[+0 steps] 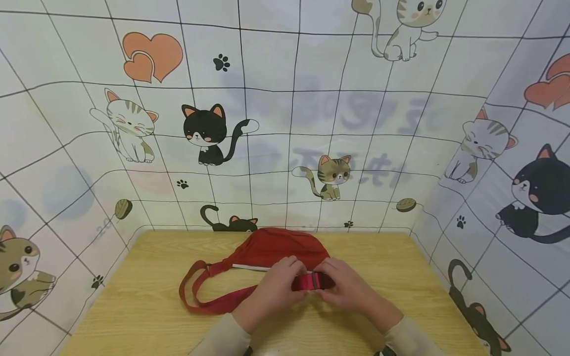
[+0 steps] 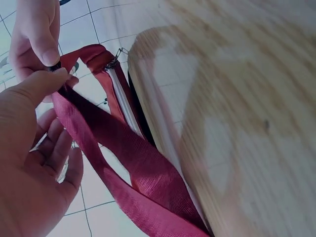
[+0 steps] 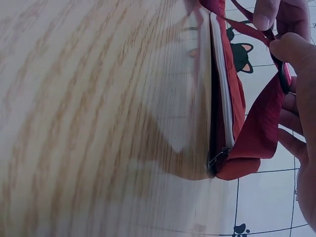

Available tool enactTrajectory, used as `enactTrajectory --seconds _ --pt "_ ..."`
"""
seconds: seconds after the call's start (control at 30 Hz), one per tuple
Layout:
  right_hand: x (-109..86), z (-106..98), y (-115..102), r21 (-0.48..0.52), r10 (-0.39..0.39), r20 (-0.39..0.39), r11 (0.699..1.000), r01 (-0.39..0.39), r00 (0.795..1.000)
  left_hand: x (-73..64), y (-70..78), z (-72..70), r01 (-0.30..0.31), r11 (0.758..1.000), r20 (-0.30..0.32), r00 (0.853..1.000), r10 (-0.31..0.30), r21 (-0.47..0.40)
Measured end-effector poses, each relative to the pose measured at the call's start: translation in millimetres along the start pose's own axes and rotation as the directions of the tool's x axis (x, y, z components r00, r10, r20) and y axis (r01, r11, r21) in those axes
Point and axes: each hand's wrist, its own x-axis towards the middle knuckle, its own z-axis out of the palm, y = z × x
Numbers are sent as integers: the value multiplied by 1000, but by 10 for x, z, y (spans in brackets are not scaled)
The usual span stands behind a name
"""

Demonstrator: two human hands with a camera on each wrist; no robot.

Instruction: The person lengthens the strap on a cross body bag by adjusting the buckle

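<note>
A red waist bag (image 1: pixel 280 247) lies on the table, its white zipper (image 1: pixel 249 267) along the front edge. Its strap (image 1: pixel 213 305) loops out to the left and comes back to both hands, in front of the bag. My left hand (image 1: pixel 277 281) pinches the strap between thumb and fingers, as the left wrist view also shows. Just beside it, my right hand (image 1: pixel 346 286) grips the strap's other side at the black buckle piece (image 3: pixel 283 76). A short bright red stretch of webbing (image 1: pixel 305 282) shows between the hands. Fingers hide part of the buckle.
The light wooden table (image 1: pixel 147 277) carries the bag near its back edge. White cloth walls (image 1: pixel 271 113) printed with grid lines and cartoon cats stand behind and on both sides. A metal zipper pull (image 3: pixel 217 157) hangs at the bag's end.
</note>
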Motion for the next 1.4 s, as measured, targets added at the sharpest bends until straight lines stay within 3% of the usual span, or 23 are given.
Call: enactTrajectory --seconds 0.33,0.6,0.87,1.13,1.4 --pt "-1 13 -4 -6 2 19 1000 -2 1000 -30 -77 0 47 979 37 999 -40 -197" --pt "1 -11 -23 -10 31 32 999 -30 999 -92 -146 -11 100 915 62 995 -82 -391" --pt "0 -23 -44 -19 29 47 999 -29 998 -85 -166 9 99 895 39 995 -91 -436" --pt "30 -25 -86 -29 -21 21 999 21 1000 -40 -152 45 109 880 58 994 -92 -462" --pt "81 0 -156 -24 -20 44 999 21 999 -6 -116 34 91 868 60 996 -71 -489"
